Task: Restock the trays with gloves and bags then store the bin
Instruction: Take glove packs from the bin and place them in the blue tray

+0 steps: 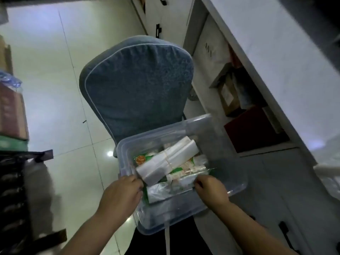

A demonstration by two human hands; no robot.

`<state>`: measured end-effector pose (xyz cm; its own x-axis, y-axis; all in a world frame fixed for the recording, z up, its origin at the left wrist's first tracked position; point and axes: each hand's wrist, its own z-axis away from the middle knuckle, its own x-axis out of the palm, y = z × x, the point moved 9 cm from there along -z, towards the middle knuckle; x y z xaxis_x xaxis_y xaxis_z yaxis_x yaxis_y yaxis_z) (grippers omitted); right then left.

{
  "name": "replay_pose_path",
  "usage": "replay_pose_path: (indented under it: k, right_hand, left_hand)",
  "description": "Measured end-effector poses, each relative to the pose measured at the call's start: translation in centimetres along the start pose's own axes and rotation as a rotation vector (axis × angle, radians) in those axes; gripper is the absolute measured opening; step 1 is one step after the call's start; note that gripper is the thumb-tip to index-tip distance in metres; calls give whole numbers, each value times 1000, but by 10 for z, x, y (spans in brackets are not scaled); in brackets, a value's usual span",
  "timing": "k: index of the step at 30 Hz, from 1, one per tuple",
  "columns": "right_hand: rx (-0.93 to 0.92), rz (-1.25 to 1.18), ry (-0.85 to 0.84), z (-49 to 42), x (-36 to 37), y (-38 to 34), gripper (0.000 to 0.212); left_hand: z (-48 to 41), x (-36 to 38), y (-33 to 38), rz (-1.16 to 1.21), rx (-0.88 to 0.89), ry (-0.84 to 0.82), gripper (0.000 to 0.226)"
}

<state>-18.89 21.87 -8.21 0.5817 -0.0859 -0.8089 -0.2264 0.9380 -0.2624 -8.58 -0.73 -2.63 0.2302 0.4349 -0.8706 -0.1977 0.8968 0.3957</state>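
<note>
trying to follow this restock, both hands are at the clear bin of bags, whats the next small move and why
Probably pinch the white roll of bags with the left hand and lift it out: it lies on top in the clear bin, its near end by those fingers, covering the green packets beneath.

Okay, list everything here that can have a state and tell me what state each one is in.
clear bin, open, no lid on, filled with packs
white bag roll, rolled up, lying on top of the packs
green-edged pack, inside the bin, gripped at both ends
left hand, curled on the pack's left end
right hand, pinching the pack's right end
cabinet shelf, open, holding boxes
lower cabinet door, shut
</note>
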Motion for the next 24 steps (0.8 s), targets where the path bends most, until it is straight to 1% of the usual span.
replay_pose_path:
  k: [2,3,5,6,7,8,10,11,14,16,18,21,22,24]
  right_hand:
    - [-25,30,-16,-25,12,2,18]
    - [-45,55,-9,-38,18,4,16]
    - [-98,139,16,-63,28,8,15]
    - [-121,209,-20,-71,39,12,23]
    - [-151,279,-21,-79,47,17,33]
    - [-164,325,-19,-86,51,23,40]
    - [-197,409,-29,-98,62,34,49]
    - [-213,428,-61,-102,69,40,49]
    - [-244,488,-78,-107,75,52,33]
    - [-296,452,-73,-106,69,48,28]
    - [-411,406,-43,-98,57,33,26]
    - [-591,289,54,-77,26,3,19]
    - [-632,253,93,-70,13,-5,16]
    - [-707,179,155,-60,-12,-20,7]
  left_hand:
    - [-7,12,-4,-38,2,-11,17]
    - [-10,21,-6,-44,2,-36,15]
    - [-18,28,-13,-50,-42,-17,8]
    - [-21,33,-16,-39,-62,-4,7]
    - [-24,38,-19,-27,-85,5,7]
    - [-28,44,-21,-26,-118,-27,9]
    - [-38,57,-24,-19,-163,-69,13]
    - [-43,64,-23,-1,-189,-92,13]
    - [-61,80,-13,40,-206,-133,13]
    - [-74,85,2,54,-181,-147,17]
    - [-87,92,23,-1,-122,-184,26]
    - [-107,97,63,-47,-24,-212,44]
    - [-111,98,74,-52,-6,-234,46]
    - [-119,99,87,-75,-38,-267,30]
